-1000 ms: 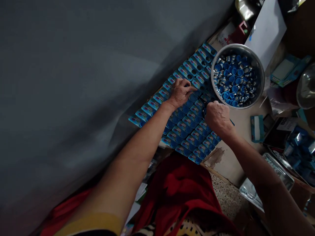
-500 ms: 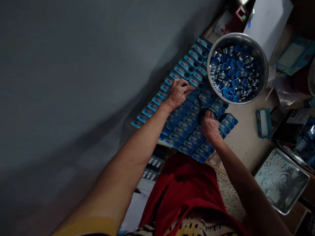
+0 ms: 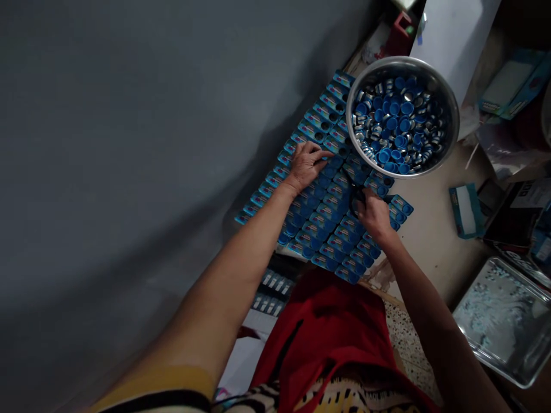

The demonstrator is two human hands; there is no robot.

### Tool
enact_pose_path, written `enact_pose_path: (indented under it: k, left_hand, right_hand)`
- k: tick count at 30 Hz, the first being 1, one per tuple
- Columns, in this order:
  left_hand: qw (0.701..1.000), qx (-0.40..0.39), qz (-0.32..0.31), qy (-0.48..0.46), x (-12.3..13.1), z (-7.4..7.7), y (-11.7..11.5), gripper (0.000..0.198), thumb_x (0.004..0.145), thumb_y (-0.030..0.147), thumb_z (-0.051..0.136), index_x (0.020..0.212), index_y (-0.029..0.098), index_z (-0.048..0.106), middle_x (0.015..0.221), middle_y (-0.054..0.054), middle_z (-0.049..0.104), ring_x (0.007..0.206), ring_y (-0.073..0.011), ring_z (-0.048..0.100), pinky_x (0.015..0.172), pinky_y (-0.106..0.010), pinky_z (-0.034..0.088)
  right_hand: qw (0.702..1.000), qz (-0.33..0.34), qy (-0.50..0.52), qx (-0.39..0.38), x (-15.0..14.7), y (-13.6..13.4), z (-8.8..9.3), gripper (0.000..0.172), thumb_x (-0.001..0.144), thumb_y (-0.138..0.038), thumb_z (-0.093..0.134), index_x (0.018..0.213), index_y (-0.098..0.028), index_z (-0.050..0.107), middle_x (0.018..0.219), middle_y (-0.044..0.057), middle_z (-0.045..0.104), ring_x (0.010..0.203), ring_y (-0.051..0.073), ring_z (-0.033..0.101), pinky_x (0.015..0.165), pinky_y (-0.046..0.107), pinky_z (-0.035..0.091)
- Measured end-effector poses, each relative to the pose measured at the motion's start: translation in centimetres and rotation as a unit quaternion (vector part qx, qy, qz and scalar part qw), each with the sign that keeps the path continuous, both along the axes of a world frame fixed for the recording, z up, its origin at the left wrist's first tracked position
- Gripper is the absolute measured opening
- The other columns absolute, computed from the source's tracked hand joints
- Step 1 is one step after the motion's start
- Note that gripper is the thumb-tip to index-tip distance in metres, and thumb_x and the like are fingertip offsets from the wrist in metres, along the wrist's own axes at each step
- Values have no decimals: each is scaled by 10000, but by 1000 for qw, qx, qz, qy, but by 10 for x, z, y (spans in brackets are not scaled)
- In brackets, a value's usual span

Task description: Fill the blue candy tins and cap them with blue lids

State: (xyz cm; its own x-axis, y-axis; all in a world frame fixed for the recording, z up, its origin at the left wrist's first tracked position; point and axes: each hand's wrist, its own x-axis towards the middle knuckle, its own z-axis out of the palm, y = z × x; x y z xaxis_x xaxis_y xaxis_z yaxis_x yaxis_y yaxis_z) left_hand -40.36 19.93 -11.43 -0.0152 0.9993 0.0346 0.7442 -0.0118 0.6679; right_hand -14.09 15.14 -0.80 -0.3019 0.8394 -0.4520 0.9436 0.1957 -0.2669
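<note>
Rows of blue printed cards (image 3: 318, 220) with round blue pieces cover the near part of the table. My left hand (image 3: 305, 167) rests over the middle rows, its index finger stretched out to touch a card and its thumb apart below it. With my right hand (image 3: 374, 215) I grip a pair of black-handled scissors (image 3: 355, 194), the blades pointing up and left towards my left fingertips. Several cards near the far end show dark round holes. What lies right under my left palm is hidden.
A steel bowl (image 3: 447, 150) full of blue and silver caps stands at the far right of the cards. A teal box (image 3: 466, 211) and a metal tray (image 3: 495, 321) with small bits lie further right. A grey wall (image 3: 142, 126) borders the left side.
The view has shifted slightly. My left index finger and thumb look a little further apart. My right hand, still holding the scissors, has turned and drawn slightly back from the left hand.
</note>
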Motion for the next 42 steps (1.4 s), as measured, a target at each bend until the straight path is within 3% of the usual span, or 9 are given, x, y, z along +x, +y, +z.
enact_pose_path:
  k: [5,10,15,19,23,27,32,39,42]
  left_hand:
    - [1000,16,6,6,4,2,-2,397,1010,604,686,1253,322,824,1174,-86,651,1216,-319,547,1167,-498,415]
    - [999,37,28,5,9,0,-5,401,952,632,766,1209,332,839,1156,-83,647,1203,-328,556,1125,-505,437]
    - [999,40,31,8,9,-1,-4,297,949,544,796,1171,352,847,1154,-71,661,1195,-323,563,1114,-506,455]
    - [999,29,27,1,7,-1,-3,269,954,495,781,1165,338,841,1170,-69,679,1225,-329,559,1154,-517,439]
    - [1000,12,19,-9,6,2,-4,289,968,495,760,1200,333,818,1198,-75,688,1291,-345,544,1197,-532,402]
    - [1000,4,19,-8,6,6,-6,317,980,525,746,1209,314,804,1224,-85,696,1316,-361,535,1207,-552,392]
    - [999,-1,24,-25,8,8,-2,235,951,439,803,1147,310,814,1211,-79,692,1312,-355,537,1206,-557,394]
    - [999,-11,34,-29,9,2,8,264,943,425,835,1134,245,811,1205,-67,725,1293,-328,543,1196,-574,411]
    - [999,-2,41,-28,11,0,8,251,930,425,849,1099,244,815,1190,-65,733,1278,-334,555,1194,-588,420]
  right_hand:
    - [989,71,-121,53,-4,12,16,375,1059,-120,431,1404,-152,574,1308,181,735,1068,287,785,803,339,562]
    - [972,154,-167,62,-18,28,38,379,1077,-67,361,1383,-131,573,1260,199,724,1068,272,785,823,339,569]
    - [960,200,-181,81,-31,36,55,413,1079,-43,302,1343,-104,614,1206,212,724,1070,272,777,832,347,550]
    - [954,233,-173,79,-23,43,44,447,1066,-54,352,1450,-99,576,1248,231,721,1052,276,758,792,344,522]
    - [962,200,-171,67,-10,43,31,482,1063,-51,342,1466,-150,588,1314,209,718,1048,266,740,805,347,524]
    - [964,186,-171,79,-8,41,32,485,1064,-70,344,1469,-132,603,1313,221,714,1052,274,730,860,374,539]
    - [965,183,-175,73,-10,38,31,482,1064,-67,329,1465,-128,591,1296,216,710,1059,274,727,878,375,539]
    - [976,154,-128,81,12,37,-11,474,1079,-76,333,1471,-133,592,1441,214,661,1190,306,677,972,405,511]
    - [983,125,-105,78,20,44,-20,452,1081,-104,382,1473,-153,603,1459,186,667,1206,310,681,973,407,517]
